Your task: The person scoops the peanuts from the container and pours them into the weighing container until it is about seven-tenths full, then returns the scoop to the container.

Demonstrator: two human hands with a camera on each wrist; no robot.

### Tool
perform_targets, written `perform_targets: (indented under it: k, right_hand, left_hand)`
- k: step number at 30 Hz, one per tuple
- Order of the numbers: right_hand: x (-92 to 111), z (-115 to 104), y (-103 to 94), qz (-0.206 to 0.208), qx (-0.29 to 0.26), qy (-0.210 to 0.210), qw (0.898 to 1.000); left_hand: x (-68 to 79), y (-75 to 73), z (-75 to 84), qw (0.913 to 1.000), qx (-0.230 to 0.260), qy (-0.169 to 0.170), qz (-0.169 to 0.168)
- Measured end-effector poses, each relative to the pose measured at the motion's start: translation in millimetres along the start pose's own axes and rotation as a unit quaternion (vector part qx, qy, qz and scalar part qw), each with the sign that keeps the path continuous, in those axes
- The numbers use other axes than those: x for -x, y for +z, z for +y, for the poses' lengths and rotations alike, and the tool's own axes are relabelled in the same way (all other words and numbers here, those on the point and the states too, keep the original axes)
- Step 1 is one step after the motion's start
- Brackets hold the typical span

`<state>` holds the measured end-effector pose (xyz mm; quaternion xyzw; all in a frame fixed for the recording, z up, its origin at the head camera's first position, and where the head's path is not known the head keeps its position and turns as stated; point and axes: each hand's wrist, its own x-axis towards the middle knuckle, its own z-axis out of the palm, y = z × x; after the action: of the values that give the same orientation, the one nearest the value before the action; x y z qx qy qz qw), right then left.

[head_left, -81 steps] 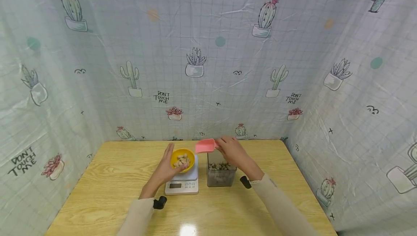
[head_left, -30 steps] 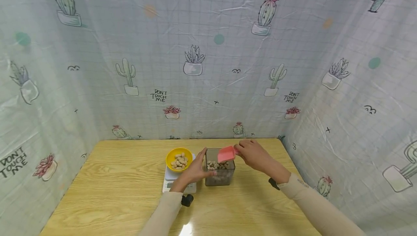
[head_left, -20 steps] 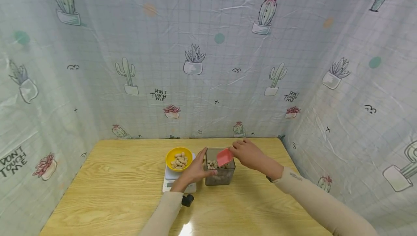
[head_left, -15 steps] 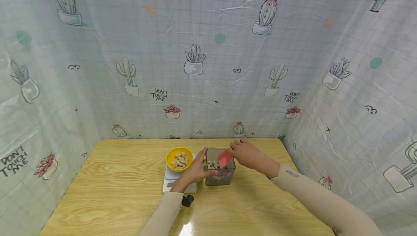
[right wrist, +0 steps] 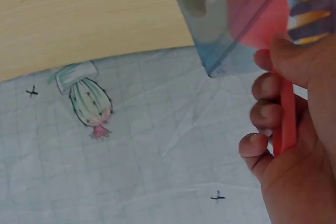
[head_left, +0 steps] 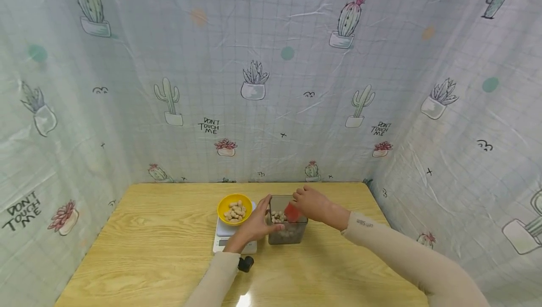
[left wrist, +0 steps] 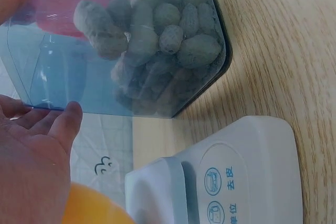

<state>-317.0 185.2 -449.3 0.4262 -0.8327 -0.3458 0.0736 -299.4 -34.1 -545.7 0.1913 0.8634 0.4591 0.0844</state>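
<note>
My right hand (head_left: 312, 203) grips the handle of a red plastic scoop (head_left: 292, 212). The scoop's blade points down inside a clear, grey-tinted plastic container (head_left: 285, 236) that holds unshelled peanuts (left wrist: 170, 38). In the right wrist view, my fingers curl round the handle of the scoop (right wrist: 287, 111) near the container's rim. My left hand (head_left: 256, 222) holds the container at its left side, thumb across the front wall and fingers toward the back. Left of it, a yellow bowl (head_left: 224, 217) with several peanuts (head_left: 235, 211) stands on a white kitchen scale (head_left: 250, 247), which my left wrist partly covers.
Everything stands on a wood-grain table (head_left: 148, 250). A cactus-print curtain (head_left: 262, 123) hangs behind the table and along both sides. The bowl and scale are close to the container's left side.
My left hand has moved from the yellow bowl right to the container. My right hand has brought the scoop from beside the bowl over the container, tilted it and lowered it inside.
</note>
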Motion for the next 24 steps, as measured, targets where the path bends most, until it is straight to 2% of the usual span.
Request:
perform_targets:
  k: [5,10,14,19,24]
  right_hand:
    - [-3,-5,4.4,0.027,-0.054,-0.021,0.998]
    - [-5,-6,7.7,0.06,-0.053,-0.007,0.997]
    - [-4,-4,11.1,0.063,-0.074,-0.004,0.995]
    - [-3,-6,14.1,0.057,-0.093,0.007,0.994]
    - [-7,-10,16.3,0.076,-0.1,-0.016,0.992]
  left_hand:
    - [0.6,0.3,0.3,1.0,0.001,0.003,-0.002]
    - [0.8,-0.6,0.4,0.9998,-0.014,0.005,0.009]
    - [0.0,-0.8,-0.6,0.9994,-0.03,0.004,0.015]
    - [1.0,1.0,0.9,0.9994,-0.034,0.003,0.008]
    - [3.2,1.7,5.2,0.9995,-0.028,-0.003,0.011]
